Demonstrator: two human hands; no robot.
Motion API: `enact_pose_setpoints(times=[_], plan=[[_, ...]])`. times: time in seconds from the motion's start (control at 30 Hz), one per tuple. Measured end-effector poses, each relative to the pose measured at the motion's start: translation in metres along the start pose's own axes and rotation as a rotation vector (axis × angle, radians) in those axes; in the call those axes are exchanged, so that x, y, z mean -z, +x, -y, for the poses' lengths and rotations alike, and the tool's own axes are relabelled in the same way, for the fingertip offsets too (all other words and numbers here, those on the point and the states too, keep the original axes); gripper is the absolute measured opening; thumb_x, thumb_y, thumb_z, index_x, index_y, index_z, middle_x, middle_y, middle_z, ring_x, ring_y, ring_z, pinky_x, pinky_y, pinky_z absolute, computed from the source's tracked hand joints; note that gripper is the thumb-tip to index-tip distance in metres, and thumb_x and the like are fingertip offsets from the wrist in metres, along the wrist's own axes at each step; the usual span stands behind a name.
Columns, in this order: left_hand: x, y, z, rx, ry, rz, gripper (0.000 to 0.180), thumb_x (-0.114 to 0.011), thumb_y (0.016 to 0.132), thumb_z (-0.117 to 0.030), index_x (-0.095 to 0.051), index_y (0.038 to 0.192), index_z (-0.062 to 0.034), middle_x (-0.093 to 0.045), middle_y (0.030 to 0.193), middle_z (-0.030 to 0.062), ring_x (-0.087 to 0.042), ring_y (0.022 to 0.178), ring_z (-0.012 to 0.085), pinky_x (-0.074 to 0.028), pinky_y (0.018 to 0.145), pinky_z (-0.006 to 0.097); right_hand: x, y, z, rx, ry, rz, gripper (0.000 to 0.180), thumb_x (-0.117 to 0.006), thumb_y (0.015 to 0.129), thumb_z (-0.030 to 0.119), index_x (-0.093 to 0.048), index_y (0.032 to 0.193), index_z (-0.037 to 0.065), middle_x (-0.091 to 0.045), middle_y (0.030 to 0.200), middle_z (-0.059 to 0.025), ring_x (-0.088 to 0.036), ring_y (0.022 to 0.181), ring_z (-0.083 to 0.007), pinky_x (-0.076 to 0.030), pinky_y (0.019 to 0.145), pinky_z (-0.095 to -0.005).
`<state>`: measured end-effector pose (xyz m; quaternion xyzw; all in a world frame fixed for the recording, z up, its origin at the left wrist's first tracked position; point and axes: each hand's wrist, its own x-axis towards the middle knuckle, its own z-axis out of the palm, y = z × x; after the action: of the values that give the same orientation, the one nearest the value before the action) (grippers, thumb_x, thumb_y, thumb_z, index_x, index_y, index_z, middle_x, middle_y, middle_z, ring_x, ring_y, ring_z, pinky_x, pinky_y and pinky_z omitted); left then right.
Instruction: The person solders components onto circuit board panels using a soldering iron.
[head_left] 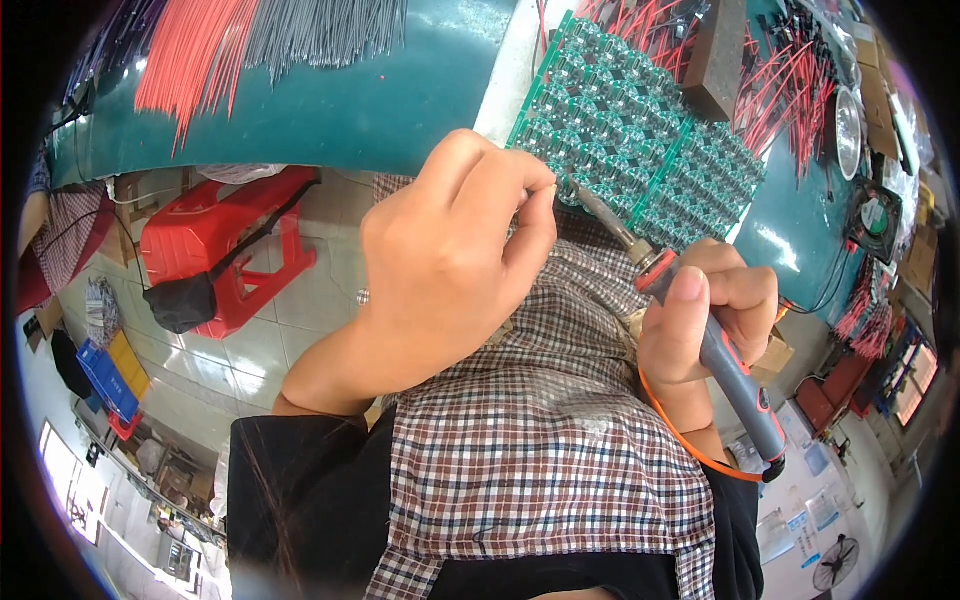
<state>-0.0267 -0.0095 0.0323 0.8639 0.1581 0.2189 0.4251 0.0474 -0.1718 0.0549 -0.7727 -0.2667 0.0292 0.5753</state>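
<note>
A grey and red soldering iron (728,375) is gripped in my right hand (690,315), its orange cord trailing down beside my wrist. The iron's metal tip points up and left to the near edge of a panel of green circuit boards (610,120). Whether the tip touches the panel I cannot tell. My left hand (455,235) is closed in a pinch just left of the tip, close to the panel's near corner. Whatever sits between its thumb and finger is too small and hidden to make out.
Bundles of red wires (195,60) and grey wires (325,35) lie on the green tabletop (430,110) at the far left. A dark metal bar (715,60) rests across the panel, with more red wires behind. A small fan (873,218) stands right; a red stool (230,245) is left.
</note>
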Motion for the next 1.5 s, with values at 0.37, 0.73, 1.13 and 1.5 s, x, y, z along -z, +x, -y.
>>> enact_pose_setpoints(times=[0.37,0.73,1.13,1.5], plan=[[-0.006,0.001,0.004,-0.054,0.114,-0.021,0.015,-0.070,0.069,-0.004,-0.059,0.077,-0.0101,-0.054,0.071,0.0015,-0.057,0.052,0.0166,-0.043,0.045,0.028,0.004,0.002,-0.010,0.126,0.003,0.091,0.025,-0.062,0.080,-0.003,-0.038,0.082,0.005,-0.050,0.061,-0.0046,-0.044,0.050,-0.0088,-0.035,0.047,-0.0223],[-0.009,0.000,0.006,-0.039,0.008,-0.025,0.013,-0.069,0.073,0.002,-0.061,0.080,-0.0047,-0.055,0.074,0.0026,-0.040,0.045,0.0051,-0.032,0.041,0.021,0.002,0.000,-0.009,0.118,0.010,0.072,0.025,-0.062,0.081,-0.002,-0.038,0.082,0.005,-0.050,0.061,-0.0051,-0.044,0.050,-0.0088,-0.035,0.047,-0.0222],[-0.011,0.001,0.006,-0.032,0.018,-0.023,0.012,-0.068,0.074,0.003,-0.060,0.079,-0.0045,-0.054,0.072,0.0029,-0.043,0.046,0.0051,-0.034,0.042,0.021,0.003,0.004,-0.007,0.105,0.011,0.034,0.024,-0.061,0.081,-0.001,-0.038,0.080,0.005,-0.049,0.060,-0.0055,-0.042,0.050,-0.0089,-0.033,0.047,-0.0221],[-0.014,0.002,0.006,-0.066,0.083,-0.035,0.011,-0.069,0.075,-0.001,-0.062,0.081,-0.0059,-0.056,0.074,0.0007,-0.042,0.045,0.0059,-0.034,0.042,0.022,0.003,0.013,0.004,0.020,-0.020,0.089,0.023,-0.061,0.082,-0.002,-0.039,0.080,0.004,-0.050,0.060,-0.0053,-0.043,0.051,-0.0086,-0.034,0.048,-0.0224]])
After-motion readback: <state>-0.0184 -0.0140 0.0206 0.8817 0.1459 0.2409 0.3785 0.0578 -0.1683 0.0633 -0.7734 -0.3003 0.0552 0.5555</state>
